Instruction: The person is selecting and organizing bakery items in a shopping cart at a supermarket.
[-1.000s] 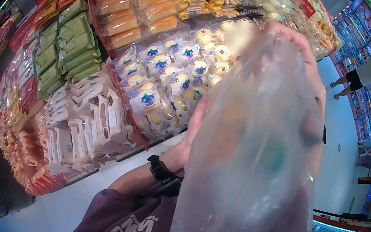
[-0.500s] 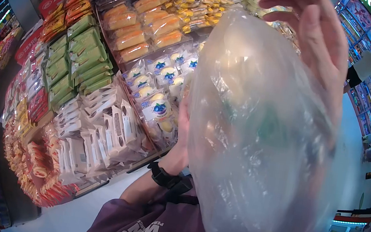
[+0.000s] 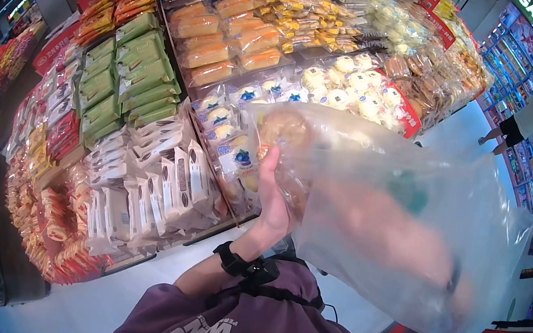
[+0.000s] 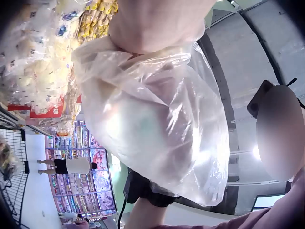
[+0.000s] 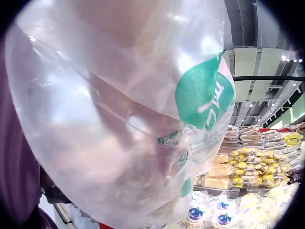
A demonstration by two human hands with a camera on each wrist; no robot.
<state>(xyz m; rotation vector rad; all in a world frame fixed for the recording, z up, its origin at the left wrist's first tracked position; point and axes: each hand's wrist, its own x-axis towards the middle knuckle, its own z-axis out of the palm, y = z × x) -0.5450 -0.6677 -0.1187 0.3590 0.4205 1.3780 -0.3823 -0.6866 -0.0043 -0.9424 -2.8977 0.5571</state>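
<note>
1. The left hand (image 3: 276, 211) is clamping on a large, translucent whitish plastic bag (image 3: 368, 271) with green print, its thumb pointing up beside a round, brown wrapped item (image 3: 286, 128).
2. The right hand (image 3: 351, 205) is showing hazily through the film; whether its fingers are gripping anything, I cannot tell.
3. The bag is partly covering clear packets with blueberry pictures (image 3: 222, 118).
</note>
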